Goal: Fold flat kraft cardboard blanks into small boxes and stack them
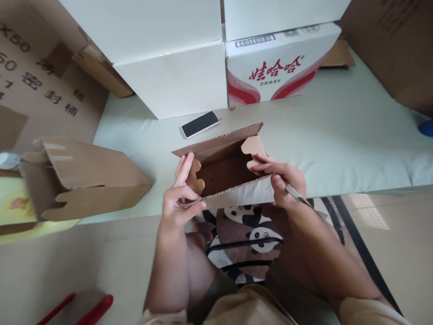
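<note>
Between my hands is a small cardboard box (233,195), tilted so that its open top faces me. Its brown inside shows, with notched side flaps at both ends. My left hand (181,194) grips the left end, fingers on the flap and thumb on the near wall. At the right end, my right hand (286,180) is closed on the flap and the near corner. A thin, light-coloured tool (293,193), its kind unclear, also sits in the right hand, pointing back toward the wrist.
A phone (200,124) lies behind the box on the pale cloth (338,135). White cartons (189,76) and a red-and-white water carton (270,67) stand at the back. Another open cardboard box (98,171) is at left. Below are a panda-patterned mat (237,257) and red handles (96,311).
</note>
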The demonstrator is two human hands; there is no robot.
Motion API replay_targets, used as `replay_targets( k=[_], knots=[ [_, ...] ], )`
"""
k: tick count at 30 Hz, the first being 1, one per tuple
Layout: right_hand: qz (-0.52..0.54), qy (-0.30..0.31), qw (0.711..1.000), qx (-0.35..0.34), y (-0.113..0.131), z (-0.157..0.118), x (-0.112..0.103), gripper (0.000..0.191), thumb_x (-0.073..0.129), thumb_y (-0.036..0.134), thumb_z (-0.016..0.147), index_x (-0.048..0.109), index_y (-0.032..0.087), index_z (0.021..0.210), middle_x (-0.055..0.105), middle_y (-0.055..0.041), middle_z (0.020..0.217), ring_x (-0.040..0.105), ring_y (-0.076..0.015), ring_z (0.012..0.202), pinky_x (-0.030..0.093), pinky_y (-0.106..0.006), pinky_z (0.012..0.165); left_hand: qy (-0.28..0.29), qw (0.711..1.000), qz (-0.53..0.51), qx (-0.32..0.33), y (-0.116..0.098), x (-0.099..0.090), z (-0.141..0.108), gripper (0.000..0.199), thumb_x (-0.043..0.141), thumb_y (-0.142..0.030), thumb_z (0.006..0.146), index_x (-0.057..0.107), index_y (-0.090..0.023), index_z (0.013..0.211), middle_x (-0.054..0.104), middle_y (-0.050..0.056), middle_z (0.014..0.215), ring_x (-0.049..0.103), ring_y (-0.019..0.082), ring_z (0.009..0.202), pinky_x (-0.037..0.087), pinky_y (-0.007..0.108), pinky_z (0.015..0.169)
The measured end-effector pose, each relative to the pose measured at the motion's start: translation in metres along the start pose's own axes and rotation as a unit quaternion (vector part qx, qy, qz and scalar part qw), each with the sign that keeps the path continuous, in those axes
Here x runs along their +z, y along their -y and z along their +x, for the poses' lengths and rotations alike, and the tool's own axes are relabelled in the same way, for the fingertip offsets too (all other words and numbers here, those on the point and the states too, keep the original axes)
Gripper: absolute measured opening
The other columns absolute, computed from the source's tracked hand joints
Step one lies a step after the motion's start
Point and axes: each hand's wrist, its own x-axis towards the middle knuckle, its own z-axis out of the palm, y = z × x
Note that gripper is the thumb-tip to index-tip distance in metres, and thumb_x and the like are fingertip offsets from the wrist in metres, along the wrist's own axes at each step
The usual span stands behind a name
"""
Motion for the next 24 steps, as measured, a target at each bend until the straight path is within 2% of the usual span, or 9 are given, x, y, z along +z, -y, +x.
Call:
replay_targets(
  k=[3, 6, 9, 12, 14, 16, 19, 21, 24],
  knots=[
    [-0.012, -0.032, 0.999, 0.035, -0.005, -0.001, 0.004, 0.028, 0.051, 0.048, 0.103, 0.069, 0.029, 0.113, 0.081, -0.0051, 0.102, 0.075, -0.0264, 0.114, 0.059, -0.054, 0.105, -0.039, 0.999, -0.025, -0.028, 0.006, 0.007, 0.001, 0.048, 0.075, -0.055, 0.086, 0.052, -0.022, 0.059, 0.055, 0.005, 0.158, 0.037, 0.035, 0.156, 0.027, 0.067, 0.128],
    [-0.032, -0.094, 0.993, 0.065, -0.011, 0.0, 0.007, 0.03, 0.053, 0.043, 0.103, 0.064, 0.031, 0.128, 0.08, -0.0038, 0.097, 0.078, -0.022, 0.093, 0.065, -0.042, 0.084, -0.11, 0.992, -0.019, -0.056, 0.013, 0.018, -0.002, 0.042, 0.073, -0.056, 0.087, 0.057, -0.023, 0.067, 0.076, 0.011, 0.127, 0.054, 0.034, 0.144, 0.034, 0.064, 0.124],
    [-0.105, -0.134, 0.983, 0.068, -0.016, 0.002, 0.01, 0.033, 0.055, 0.037, 0.101, 0.062, 0.031, 0.133, 0.075, -0.0065, 0.107, 0.076, -0.0206, 0.095, 0.064, -0.038, 0.079, -0.16, 0.985, -0.008, -0.063, 0.019, 0.028, -0.005, 0.03, 0.073, -0.052, 0.089, 0.067, -0.023, 0.085, 0.079, 0.007, 0.099, 0.066, 0.031, 0.127, 0.042, 0.058, 0.119],
    [-0.153, -0.121, 0.979, 0.053, -0.02, 0.005, 0.012, 0.034, 0.051, 0.034, 0.101, 0.062, 0.031, 0.133, 0.066, -0.0103, 0.127, 0.071, -0.022, 0.11, 0.063, -0.037, 0.08, -0.203, 0.978, 0.009, -0.051, 0.026, 0.034, -0.008, 0.032, 0.074, -0.048, 0.089, 0.068, -0.025, 0.111, 0.074, 0.008, 0.123, 0.062, 0.029, 0.134, 0.043, 0.054, 0.12],
    [-0.146, -0.085, 0.983, 0.066, -0.024, 0.008, 0.012, 0.042, 0.047, 0.032, 0.1, 0.055, 0.033, 0.141, 0.057, -0.0115, 0.142, 0.064, -0.0243, 0.127, 0.063, -0.04, 0.088, -0.223, 0.974, 0.023, -0.045, 0.031, 0.035, -0.008, 0.053, 0.076, -0.049, 0.087, 0.059, -0.03, 0.134, 0.056, 0.009, 0.153, 0.045, 0.03, 0.151, 0.036, 0.052, 0.127],
    [-0.124, -0.051, 0.987, 0.084, -0.029, 0.013, 0.009, 0.054, 0.046, 0.03, 0.099, 0.041, 0.035, 0.153, 0.043, -0.0117, 0.159, 0.053, -0.0276, 0.143, 0.06, -0.047, 0.099, -0.211, 0.976, 0.025, -0.055, 0.035, 0.033, -0.008, 0.074, 0.077, -0.053, 0.086, 0.044, -0.036, 0.151, 0.036, 0.007, 0.169, 0.029, 0.032, 0.16, 0.029, 0.051, 0.131],
    [-0.113, -0.001, 0.989, 0.091, -0.036, 0.026, 0.002, 0.073, 0.053, 0.033, 0.095, 0.022, 0.038, 0.161, 0.027, -0.0091, 0.172, 0.037, -0.0314, 0.155, 0.052, -0.054, 0.11, -0.159, 0.985, 0.005, -0.069, 0.038, 0.028, -0.008, 0.084, 0.076, -0.054, 0.087, 0.034, -0.043, 0.158, 0.027, 0.004, 0.174, 0.026, 0.034, 0.161, 0.027, 0.054, 0.132],
    [-0.114, 0.036, 0.989, 0.083, -0.04, 0.034, -0.002, 0.076, 0.055, 0.037, 0.094, 0.021, 0.038, 0.162, 0.031, -0.0079, 0.17, 0.035, -0.0311, 0.157, 0.047, -0.056, 0.116, -0.144, 0.987, -0.007, -0.067, 0.039, 0.026, -0.008, 0.084, 0.076, -0.053, 0.087, 0.03, -0.047, 0.158, 0.023, 0.001, 0.175, 0.027, 0.035, 0.161, 0.03, 0.055, 0.13],
    [-0.093, 0.056, 0.992, 0.064, -0.045, 0.039, -0.004, 0.053, 0.05, 0.044, 0.097, 0.049, 0.034, 0.149, 0.054, -0.0079, 0.152, 0.047, -0.029, 0.148, 0.044, -0.055, 0.12, -0.155, 0.986, -0.002, -0.063, 0.039, 0.026, -0.007, 0.088, 0.077, -0.053, 0.086, 0.027, -0.049, 0.159, 0.018, 0.001, 0.176, 0.03, 0.034, 0.16, 0.033, 0.055, 0.129]
  ],
)
